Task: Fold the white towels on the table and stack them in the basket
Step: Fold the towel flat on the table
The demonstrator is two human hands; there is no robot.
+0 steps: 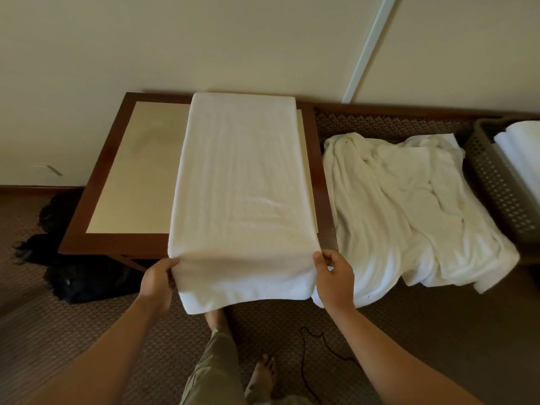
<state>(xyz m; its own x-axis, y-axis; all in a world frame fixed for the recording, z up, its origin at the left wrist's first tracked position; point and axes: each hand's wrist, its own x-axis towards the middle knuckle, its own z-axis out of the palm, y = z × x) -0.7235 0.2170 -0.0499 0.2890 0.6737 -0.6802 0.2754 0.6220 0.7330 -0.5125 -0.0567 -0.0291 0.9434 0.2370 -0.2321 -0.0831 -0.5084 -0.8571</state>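
Note:
A long white towel (pixel 242 176) lies lengthwise over the wooden table (pixel 128 171), its near end hanging over the front edge. My left hand (pixel 157 280) pinches the towel's near left corner and my right hand (pixel 333 277) pinches the near right corner, both at the table's front edge. A crumpled heap of white towels (pixel 409 206) lies to the right of the table. At the far right stands a brown perforated basket (pixel 496 182) holding folded white towels (pixel 520 147).
A dark bag (pixel 84 276) lies on the carpet under the table's left front corner. A thin black cable (pixel 309 340) trails on the floor near my bare feet. The wall runs directly behind the table.

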